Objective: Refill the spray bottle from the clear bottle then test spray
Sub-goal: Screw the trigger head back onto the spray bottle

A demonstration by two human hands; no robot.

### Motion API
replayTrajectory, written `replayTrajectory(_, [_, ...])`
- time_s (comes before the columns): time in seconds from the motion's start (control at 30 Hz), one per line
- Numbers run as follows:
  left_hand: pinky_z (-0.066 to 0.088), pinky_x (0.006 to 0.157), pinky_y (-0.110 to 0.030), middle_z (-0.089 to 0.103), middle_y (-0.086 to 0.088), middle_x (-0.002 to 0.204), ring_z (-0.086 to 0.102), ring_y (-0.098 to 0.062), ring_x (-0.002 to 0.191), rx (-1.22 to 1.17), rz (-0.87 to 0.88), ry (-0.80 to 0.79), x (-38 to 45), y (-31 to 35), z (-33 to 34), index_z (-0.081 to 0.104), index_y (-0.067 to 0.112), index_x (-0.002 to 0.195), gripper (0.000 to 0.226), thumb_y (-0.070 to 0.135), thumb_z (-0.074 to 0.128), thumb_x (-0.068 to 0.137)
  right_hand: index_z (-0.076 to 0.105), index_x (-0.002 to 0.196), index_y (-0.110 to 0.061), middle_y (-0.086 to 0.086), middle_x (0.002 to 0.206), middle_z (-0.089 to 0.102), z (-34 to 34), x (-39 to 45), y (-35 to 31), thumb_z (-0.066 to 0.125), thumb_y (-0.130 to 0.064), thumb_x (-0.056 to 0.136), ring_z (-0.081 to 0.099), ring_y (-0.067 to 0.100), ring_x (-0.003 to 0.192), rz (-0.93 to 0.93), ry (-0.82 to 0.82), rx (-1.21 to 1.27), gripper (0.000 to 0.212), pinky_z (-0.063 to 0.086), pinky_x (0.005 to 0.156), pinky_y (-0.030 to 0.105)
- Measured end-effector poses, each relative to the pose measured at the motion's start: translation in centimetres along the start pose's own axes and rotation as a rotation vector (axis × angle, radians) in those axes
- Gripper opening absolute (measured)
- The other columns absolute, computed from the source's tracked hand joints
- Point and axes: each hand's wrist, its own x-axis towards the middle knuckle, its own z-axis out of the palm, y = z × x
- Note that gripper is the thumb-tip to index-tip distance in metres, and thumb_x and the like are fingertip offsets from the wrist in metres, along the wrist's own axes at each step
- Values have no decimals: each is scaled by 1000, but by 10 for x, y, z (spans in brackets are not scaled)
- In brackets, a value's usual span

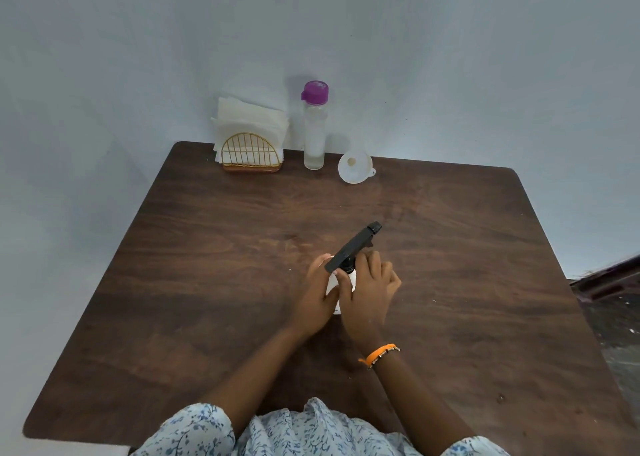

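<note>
A person seated at a dark wooden table (207, 247) works on a white spray bottle (333, 284) standing upright near the table's middle, directly between both hands. The left hand (317, 294) wraps its fingers round the bottle's white body from the left and holds it steady. The right hand (369, 284) curls its fingers round the neck just under the black spray head (353, 246), seemingly at the collar, a grip that suits unscrewing the head, though that is a judgement.

The spray head's long axis runs diagonally, its nozzle pointing up and to the right in the picture, away from the person. The bottle's own axis stands vertical, so the head must come straight up once loosened. The right hand is the nearer to the collar.

The clear bottle (314, 133) with its purple cap (315, 92) on stands at the far edge, well apart from both hands, just beside a white funnel (355, 167) lying on its side to the right. A gold wire napkin holder (251, 154) stands to its left.

Both hands hide most of the spray bottle; its fill level, the collar's threads and the trigger cannot be made out. The clear bottle's contents are hard to judge.
</note>
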Motion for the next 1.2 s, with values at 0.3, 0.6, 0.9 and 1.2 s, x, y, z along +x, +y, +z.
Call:
replayTrajectory(0.3, [35, 104, -23, 42, 24, 124, 38, -1, 124, 36, 2, 80, -1, 4, 2, 44, 38, 121, 40, 40, 51, 82, 55, 98, -17, -4, 101, 45, -5, 1, -12, 36, -55, 76, 39, 12, 94, 204, -90, 228, 48, 36, 91, 43])
replayTrajectory(0.6, [43, 101, -25, 50, 13, 134, 47, -2, 125, -134, -126, -44, -19, -8, -13, 43, 27, 134, 68, 29, 71, 73, 40, 122, -14, -1, 115, 43, -2, 12, -28, 79, -22, 70, 49, 6, 98, 271, -9, 624, 66, 42, 75, 20])
replayTrajectory(0.9, [47, 76, -8, 65, 2, 108, 62, 1, 84, -110, -291, -17, -35, -9, -38, 62, 12, 112, 32, 0, 63, 82, 60, 92, -14, 1, 76, 60, -4, 30, -12, 66, -6, 83, 54, 18, 62, 111, -46, 755, 14, 49, 63, 34])
replayTrajectory(1.2, [49, 73, -25, 67, 3, 84, 62, -12, 78, -66, -592, 519, -61, -30, -87, 68, 16, 87, 15, 6, 57, 86, 61, 92, -8, 8, 87, 59, 15, 24, -67, 67, -6, 83, 59, 18, 80, 490, -1011, 961, 11, 53, 63, 30])
